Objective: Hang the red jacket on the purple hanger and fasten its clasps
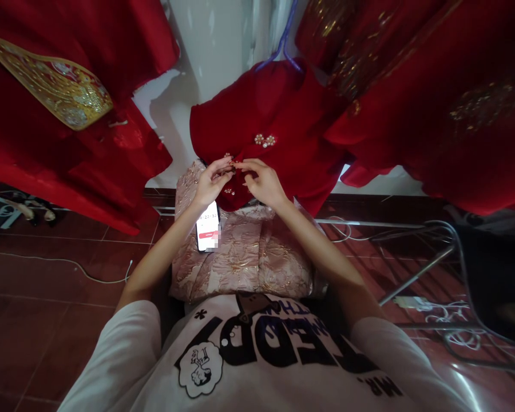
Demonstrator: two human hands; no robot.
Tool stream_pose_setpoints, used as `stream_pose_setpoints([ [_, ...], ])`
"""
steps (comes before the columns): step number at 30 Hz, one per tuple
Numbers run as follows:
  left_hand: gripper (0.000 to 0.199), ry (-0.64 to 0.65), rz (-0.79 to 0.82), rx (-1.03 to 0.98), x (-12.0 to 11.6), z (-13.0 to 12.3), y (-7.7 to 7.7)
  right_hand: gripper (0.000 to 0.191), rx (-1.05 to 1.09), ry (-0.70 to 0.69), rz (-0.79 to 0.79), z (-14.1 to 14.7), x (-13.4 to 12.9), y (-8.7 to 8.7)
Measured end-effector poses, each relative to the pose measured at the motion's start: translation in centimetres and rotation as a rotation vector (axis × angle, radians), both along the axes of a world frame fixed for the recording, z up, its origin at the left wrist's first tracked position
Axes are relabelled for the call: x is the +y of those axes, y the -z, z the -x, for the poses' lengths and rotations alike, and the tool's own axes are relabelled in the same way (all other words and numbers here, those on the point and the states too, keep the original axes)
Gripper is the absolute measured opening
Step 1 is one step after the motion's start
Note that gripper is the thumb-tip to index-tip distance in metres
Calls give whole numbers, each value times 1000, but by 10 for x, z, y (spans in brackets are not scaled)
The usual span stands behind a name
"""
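Observation:
A red garment (278, 109) hangs in front of me from a blue hanger (285, 43), its lower part gathered near my lap. My left hand (212, 180) and my right hand (261, 180) meet at its front, fingertips almost touching. Both have closed fingers at the cloth beside small gold and pearly ornaments; the exact piece between the fingertips is hidden. A flower-shaped pearl button (265, 140) sits on the garment just above my hands. Below my left wrist, a lit phone (208, 229) lies on pink brocade fabric (244, 252) across my lap.
Red garments with gold embroidery (75, 94) hang at the left, and more red garments (412, 114) hang at the right. A black chair with a metal frame (463, 257) stands at the right. White cables (459, 323) lie on the red tiled floor (47, 320).

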State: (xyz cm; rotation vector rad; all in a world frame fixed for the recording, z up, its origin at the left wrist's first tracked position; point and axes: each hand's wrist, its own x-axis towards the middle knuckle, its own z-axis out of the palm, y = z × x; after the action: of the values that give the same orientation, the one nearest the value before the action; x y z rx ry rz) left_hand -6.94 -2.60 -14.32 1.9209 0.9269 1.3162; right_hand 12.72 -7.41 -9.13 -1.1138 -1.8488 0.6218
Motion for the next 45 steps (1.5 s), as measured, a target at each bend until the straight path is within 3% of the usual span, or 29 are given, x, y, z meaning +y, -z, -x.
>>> stream_pose_setpoints([
  [5, 26, -130, 12, -81, -5, -4, -3, 51, -90, -29, -39, 1, -5, 1],
  [17, 14, -250, -7, -96, -13, -4, -13, 59, -192, -109, -6, -2, -13, 8],
  [28, 10, -159, -8, 48, -7, 6, -17, 66, -209, -106, 57, 2, -13, 8],
  [34, 18, -149, 57, 82, 1, 8, -6, 59, -168, -114, 45, -13, -14, 1],
  [39, 15, 79, 258, 389, -5, 10, 3, 38, -137, -38, 148, -40, -10, -4],
  [45, 39, -67, 213, 770, -27, -3, -4, 34, -407, 12, 262, -48, -9, -4],
])
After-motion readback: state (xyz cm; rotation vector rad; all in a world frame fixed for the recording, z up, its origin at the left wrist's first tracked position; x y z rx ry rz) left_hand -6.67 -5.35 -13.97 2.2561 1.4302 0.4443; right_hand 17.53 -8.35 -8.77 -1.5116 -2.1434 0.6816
